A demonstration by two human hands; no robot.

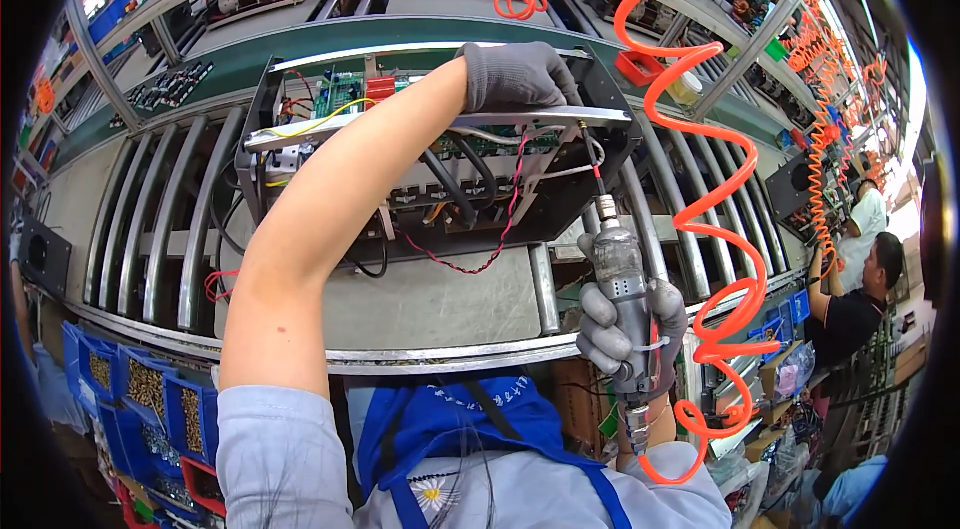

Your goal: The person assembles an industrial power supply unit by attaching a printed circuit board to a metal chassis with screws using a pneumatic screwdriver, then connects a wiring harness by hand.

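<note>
My right hand, in a grey glove, is wrapped around an air screwdriver. The tool's bit points up to the right end of the front rail of a black metal chassis; I cannot tell whether it sits on a screw. My left hand, in a dark grey glove, reaches over that rail near its right end. Its fingers curl down inside the chassis, and their tips are hidden. Green circuit boards, a red part and loose yellow, black and red wires show in the chassis.
Beneath the chassis runs a roller conveyor with a flat plate. A coiled orange air hose hangs on the right. Blue bins of small fasteners stand lower left. Another person works at the far right.
</note>
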